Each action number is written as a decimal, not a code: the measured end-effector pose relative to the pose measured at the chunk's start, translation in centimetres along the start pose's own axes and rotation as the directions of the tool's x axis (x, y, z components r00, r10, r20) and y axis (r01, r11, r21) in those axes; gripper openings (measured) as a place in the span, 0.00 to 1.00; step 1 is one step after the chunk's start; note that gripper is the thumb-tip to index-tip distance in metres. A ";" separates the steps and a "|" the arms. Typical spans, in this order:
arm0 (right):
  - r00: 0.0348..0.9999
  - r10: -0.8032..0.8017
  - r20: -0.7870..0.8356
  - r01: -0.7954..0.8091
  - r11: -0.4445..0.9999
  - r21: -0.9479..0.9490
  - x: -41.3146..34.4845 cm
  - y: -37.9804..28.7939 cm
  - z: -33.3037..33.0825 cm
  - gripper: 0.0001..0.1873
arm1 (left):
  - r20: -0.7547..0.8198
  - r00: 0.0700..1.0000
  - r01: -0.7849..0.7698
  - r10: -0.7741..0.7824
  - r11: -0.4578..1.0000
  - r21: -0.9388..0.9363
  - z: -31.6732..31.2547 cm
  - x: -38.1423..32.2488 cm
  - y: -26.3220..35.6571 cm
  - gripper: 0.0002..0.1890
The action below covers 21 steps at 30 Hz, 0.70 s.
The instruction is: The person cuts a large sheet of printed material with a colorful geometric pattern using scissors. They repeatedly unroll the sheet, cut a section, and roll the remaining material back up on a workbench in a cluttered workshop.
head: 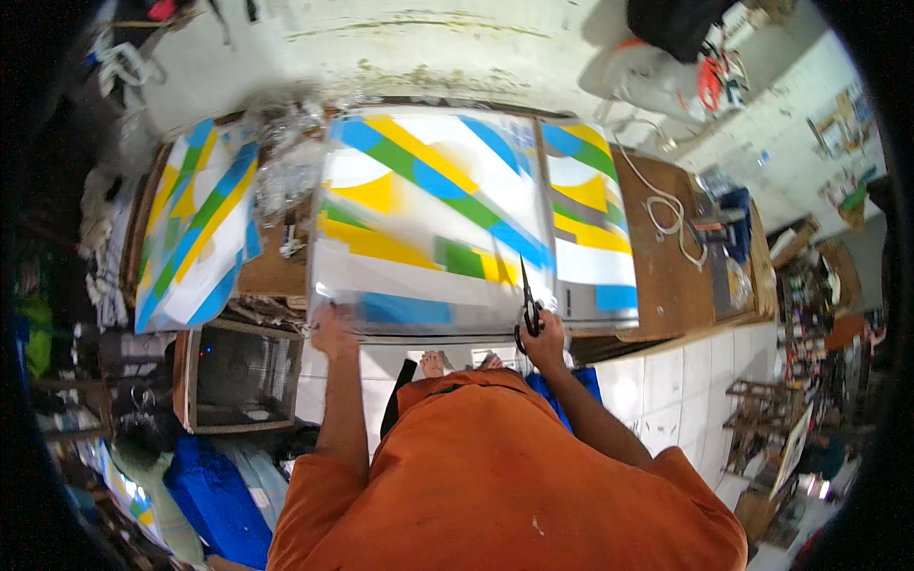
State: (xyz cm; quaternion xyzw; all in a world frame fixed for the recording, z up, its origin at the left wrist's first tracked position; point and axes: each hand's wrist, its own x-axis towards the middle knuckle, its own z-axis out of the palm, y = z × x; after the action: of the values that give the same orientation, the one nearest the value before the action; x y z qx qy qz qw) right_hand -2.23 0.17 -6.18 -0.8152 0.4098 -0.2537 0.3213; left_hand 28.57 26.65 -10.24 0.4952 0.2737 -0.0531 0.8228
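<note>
Across the wooden table lies a glossy patterned sheet (400,243) in yellow, green, blue and white. My left hand (334,330) is at its near left corner, with the fingers on the edge. My right hand (546,341) holds black-handled scissors (529,307) by the handles near the sheet's near right corner, with the blades pointing away from me over the sheet. A similar patterned piece (589,228) lies just to the right, and another patterned piece (200,228) lies at the left end of the table.
Crumpled clear plastic (289,153) lies between the left piece and the middle sheet. A white cord (668,210) curls over the wooden tabletop (650,285) at the right. Below the table's left end stands an open-fronted box (246,378). A wall rises behind.
</note>
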 end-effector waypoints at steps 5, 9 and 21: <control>0.963 0.024 -0.268 -0.072 0.983 -0.169 1.6 5.1 -5.3 0.17 | 0.098 0.720 -0.510 0.687 0.429 0.746 -1.2 -1.8 2.6 0.28; 0.808 0.130 -0.574 -0.260 0.954 -0.150 3.4 10.5 -11.1 0.17 | 0.487 0.588 -0.753 0.646 0.215 0.622 3.1 -5.2 2.0 0.32; 0.644 0.615 -0.455 -0.711 0.701 -0.059 9.6 25.8 -25.9 0.22 | 0.985 0.172 -0.983 -0.029 -0.067 0.170 19.5 -25.2 -22.3 0.40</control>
State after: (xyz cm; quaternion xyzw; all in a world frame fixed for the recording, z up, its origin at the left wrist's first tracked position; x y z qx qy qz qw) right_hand -27.65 -27.79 -6.39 -0.5675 0.7644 -0.2291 0.2029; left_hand 7.06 -5.72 -8.07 0.8236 -0.4859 -0.0232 0.2916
